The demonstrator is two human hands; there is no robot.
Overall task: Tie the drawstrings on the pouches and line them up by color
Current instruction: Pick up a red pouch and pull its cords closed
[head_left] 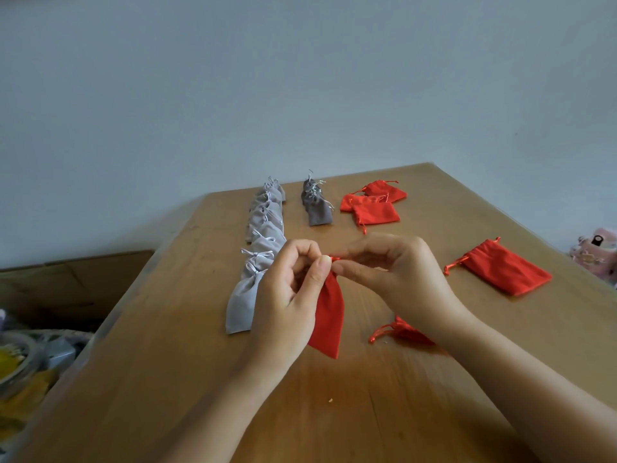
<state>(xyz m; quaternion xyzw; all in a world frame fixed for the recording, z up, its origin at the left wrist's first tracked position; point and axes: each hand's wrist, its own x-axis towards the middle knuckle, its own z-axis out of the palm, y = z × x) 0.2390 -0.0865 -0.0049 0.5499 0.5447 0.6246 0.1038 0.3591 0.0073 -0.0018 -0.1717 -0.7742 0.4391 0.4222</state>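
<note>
While both hands meet at centre frame, the red pouch (329, 315) hangs below them, its gathered neck up at the fingertips and its long axis running down and slightly right toward the lower frame, the bottom corner close to the table (173, 362). The left hand (293, 289) and the right hand (394, 272) each pinch the drawstring (335, 259) at that neck, thumbs nearly touching; how the cord ends lie between the fingers is hidden.

Judging by this, the knot is in hand but not finished, and the pull must go sideways, left and right in the frame, across the pouch's hanging axis.

The red pile (374, 203) lies up and right of the grip, past the right hand, so that hand looks better placed to set the pouch down there. The light grey row (260, 248) sits just beside the left hand, with the dark grey row (315, 203) between it and the pile.
</note>
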